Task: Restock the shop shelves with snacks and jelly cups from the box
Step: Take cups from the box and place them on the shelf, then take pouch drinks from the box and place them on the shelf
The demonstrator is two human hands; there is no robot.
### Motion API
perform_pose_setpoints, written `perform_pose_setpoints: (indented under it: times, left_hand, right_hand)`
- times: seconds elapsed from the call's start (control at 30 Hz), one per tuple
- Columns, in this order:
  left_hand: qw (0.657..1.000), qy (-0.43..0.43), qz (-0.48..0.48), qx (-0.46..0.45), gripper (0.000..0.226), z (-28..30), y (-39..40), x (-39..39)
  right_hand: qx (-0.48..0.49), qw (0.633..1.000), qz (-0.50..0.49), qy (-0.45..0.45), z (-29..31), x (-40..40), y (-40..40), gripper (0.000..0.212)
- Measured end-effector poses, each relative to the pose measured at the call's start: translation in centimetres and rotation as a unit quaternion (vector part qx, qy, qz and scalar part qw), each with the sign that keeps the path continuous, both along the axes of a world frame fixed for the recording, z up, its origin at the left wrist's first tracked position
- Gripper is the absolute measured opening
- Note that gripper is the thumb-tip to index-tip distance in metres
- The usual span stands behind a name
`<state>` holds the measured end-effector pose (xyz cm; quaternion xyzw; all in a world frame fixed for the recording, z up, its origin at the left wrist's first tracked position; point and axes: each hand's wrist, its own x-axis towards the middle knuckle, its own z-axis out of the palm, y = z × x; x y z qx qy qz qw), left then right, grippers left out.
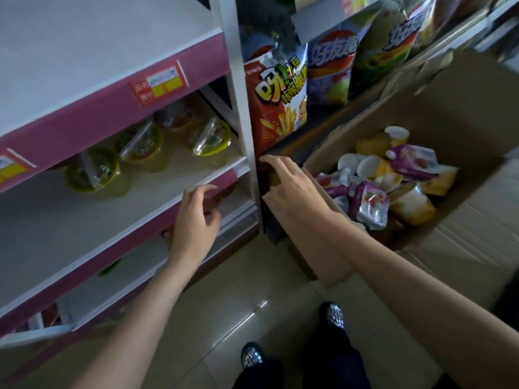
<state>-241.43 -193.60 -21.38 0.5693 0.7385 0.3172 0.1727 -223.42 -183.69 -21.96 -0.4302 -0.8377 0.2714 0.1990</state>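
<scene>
Much of the scene was soft with blur. Below the middle shelf [196, 175], the items on the lower tiers were mostly hidden behind the pink shelf fronts and the left hand [196, 217]; only dark reddish shapes showed there, too dim to name. The price tag [158, 84] above that shelf was unreadable. The far side of the cardboard box [463, 130], right of the shelf, ran out of the frame.

Four jelly cups [207, 137] stood toward the back of the middle shelf, upright on their bases, with clear domed lids tilted toward the camera; their row ran slantwise from the shelf's back right corner to its left front. In the box, right of the shelf, lay a jumbled heap of purple pouches [412, 161], yellow packs [412, 206] and more cups on their sides, white bottoms facing left, pointing in no common direction. A red snack bag [276, 108] stood upright just right of the shelf's upright post.

The left hand reached forward with a bare forearm, hovering at the shelf's front edge, fingers loosely curled and apart, holding nothing. The right hand [292, 189] stretched across toward the post, palm down, fingers spread and straight, over the box's near flap [323, 242], gripping nothing.
</scene>
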Motion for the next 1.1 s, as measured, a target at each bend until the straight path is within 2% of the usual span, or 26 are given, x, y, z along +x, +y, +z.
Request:
perform_pose_setpoints:
  times: [0.07, 0.13, 0.27, 0.37, 0.5, 0.57, 0.67, 0.8, 1.0, 1.1]
  left_hand:
    - [1.0, -0.004, -0.021, -0.008, 0.034, -0.7, 1.1, 2.8]
    - [0.999, -0.015, -0.038, -0.019, 0.034, -1.4, 2.4, 6.1]
    - [0.996, -0.036, -0.06, -0.048, 0.035, -3.0, 5.3, 12.4]
    - [0.993, -0.028, -0.069, -0.088, 0.036, -4.3, 7.3, 15.9]
    - [0.99, -0.026, -0.048, -0.126, 0.035, -5.2, 9.9, 19.3]
    - [0.989, -0.032, -0.038, -0.136, 0.035, -5.4, 10.5, 20.5]
    - [0.988, -0.045, -0.03, -0.141, 0.035, -5.7, 10.6, 21.7]
    - [0.985, -0.048, -0.05, -0.159, 0.042, -6.2, 10.3, 22.6]
    - [0.963, -0.116, -0.108, -0.22, 0.082, -6.6, 13.5, 25.5]
    - [0.958, -0.122, -0.104, -0.236, 0.085, -6.0, 15.9, 28.1]
  right_hand:
    - [0.005, 0.999, -0.012, -0.048, -0.8, 5.7, 0.6, 0.057]
    - [-0.036, 0.993, -0.055, -0.102, -2.1, 11.5, 2.3, 0.055]
    - [-0.198, 0.953, -0.153, -0.171, -5.2, 20.1, 6.4, 0.054]
    - [-0.267, 0.925, -0.196, -0.187, -8.4, 21.8, 8.6, 0.07]
    - [-0.254, 0.897, -0.201, -0.3, -10.8, 19.5, 10.5, 0.086]
    - [-0.274, 0.881, -0.22, -0.316, -11.5, 18.4, 10.7, 0.089]
    - [-0.276, 0.888, -0.236, -0.28, -12.0, 18.3, 10.6, 0.086]
    - [-0.288, 0.922, -0.221, -0.138, -10.8, 19.8, 10.1, 0.063]
    - [-0.254, 0.94, -0.228, 0.006, -8.0, 23.3, 10.8, 0.056]
    - [-0.228, 0.943, -0.231, 0.071, -6.0, 23.6, 12.0, 0.046]
